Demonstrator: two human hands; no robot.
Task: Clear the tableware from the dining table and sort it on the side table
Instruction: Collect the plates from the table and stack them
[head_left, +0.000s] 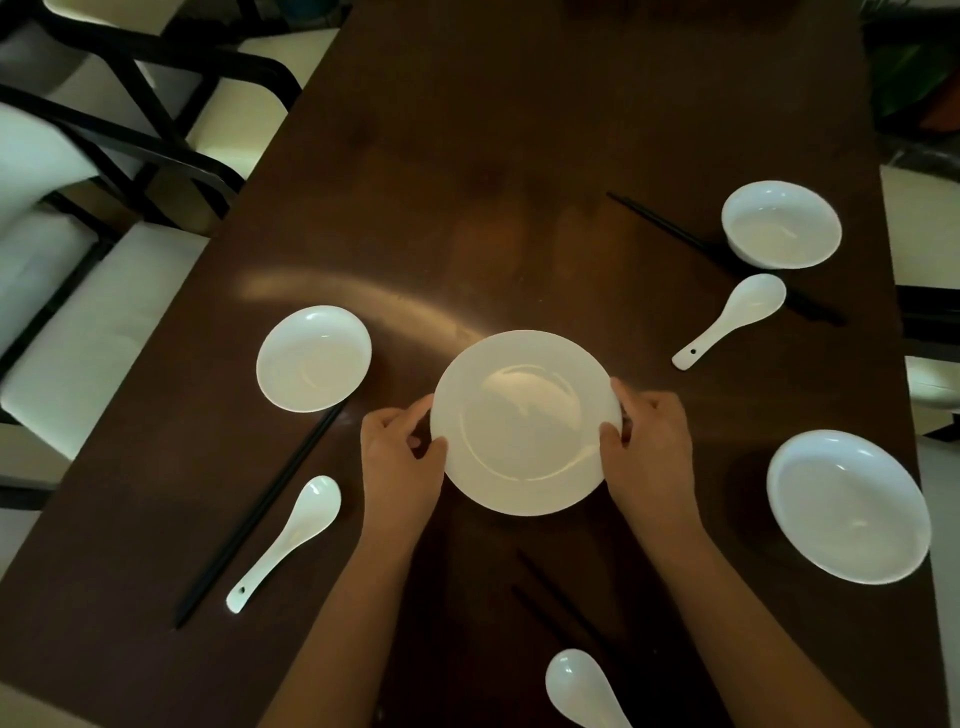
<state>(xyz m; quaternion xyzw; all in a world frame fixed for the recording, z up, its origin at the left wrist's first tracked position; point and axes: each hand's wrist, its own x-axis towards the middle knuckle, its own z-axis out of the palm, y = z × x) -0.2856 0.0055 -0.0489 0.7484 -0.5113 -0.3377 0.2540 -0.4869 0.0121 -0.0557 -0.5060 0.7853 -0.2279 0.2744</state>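
1. head view: both hands hold the white plate (524, 423) by its rim at the middle of the dining table (467, 156); the left hand (400, 457) pinches the left edge, thumb on top, and the right hand (649, 447) closes on the right edge the same way.
2. whether the plate is lifted or resting i cannot tell.
3. just left sit a small dish (314, 358), black chopsticks (260, 509) and a spoon (285, 543).
4. to the right are a bowl (782, 224), a second spoon (730, 319), more chopsticks (722, 254) and a wide bowl (848, 505).
5. a third spoon (582, 691) lies nearest.
6. my judgement: clearing has hardly begun; nearly everything remains, and the side table is out of view.
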